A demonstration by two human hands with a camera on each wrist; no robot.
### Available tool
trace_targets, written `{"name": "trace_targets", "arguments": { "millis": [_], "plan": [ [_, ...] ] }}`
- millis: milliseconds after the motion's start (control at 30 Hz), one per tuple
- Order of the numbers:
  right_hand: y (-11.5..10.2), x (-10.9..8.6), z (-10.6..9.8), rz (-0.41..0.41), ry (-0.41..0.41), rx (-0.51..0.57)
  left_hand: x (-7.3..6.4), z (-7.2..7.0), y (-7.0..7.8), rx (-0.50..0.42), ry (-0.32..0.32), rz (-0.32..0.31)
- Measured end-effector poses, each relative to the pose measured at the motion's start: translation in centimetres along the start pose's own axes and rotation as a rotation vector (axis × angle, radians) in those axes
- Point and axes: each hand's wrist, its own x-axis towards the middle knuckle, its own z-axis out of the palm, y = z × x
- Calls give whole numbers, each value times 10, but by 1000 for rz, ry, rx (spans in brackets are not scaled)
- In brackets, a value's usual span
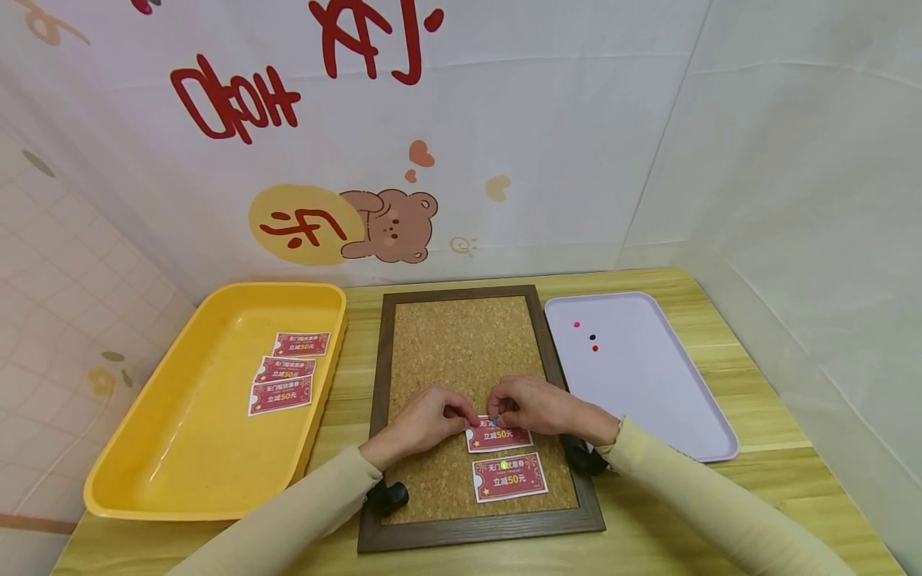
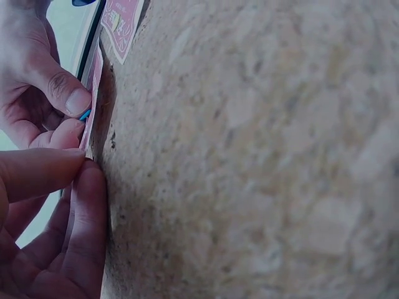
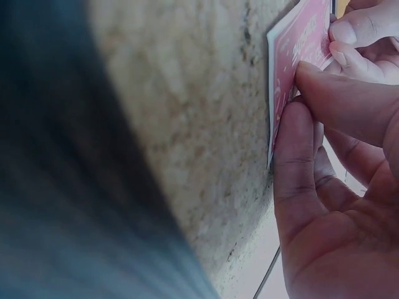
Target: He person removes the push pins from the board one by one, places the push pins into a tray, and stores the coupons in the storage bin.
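Observation:
A red coupon (image 1: 507, 438) lies against the cork board (image 1: 461, 344), just above a second red coupon (image 1: 513, 483) that bears a yellow-green push pin (image 1: 504, 465). My left hand (image 1: 425, 418) pinches the upper coupon's left edge between thumb and forefinger. At that coupon's top edge, my right hand (image 1: 531, 405) pinches a blue push pin (image 2: 85, 115). The left wrist view shows the pin's blue head under the right thumb; its point is hidden. In the right wrist view, the coupon (image 3: 305, 40) stands tilted slightly off the cork near the right fingers.
On the left stands a yellow tray (image 1: 202, 432) with several red coupons (image 1: 281, 394) along its right side. A white tray (image 1: 648, 384) to the right holds a pink pin (image 1: 577, 325), a black pin (image 1: 593, 338) and a red pin (image 1: 595, 349). A patterned wall rises behind.

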Motion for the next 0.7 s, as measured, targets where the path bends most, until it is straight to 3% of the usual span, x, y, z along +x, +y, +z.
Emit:
{"name": "trace_targets", "arguments": {
  "millis": [700],
  "plan": [
    [-3, -4, -10, -17, -53, 40, 0, -2, 5, -3, 1, -28]
  ]
}}
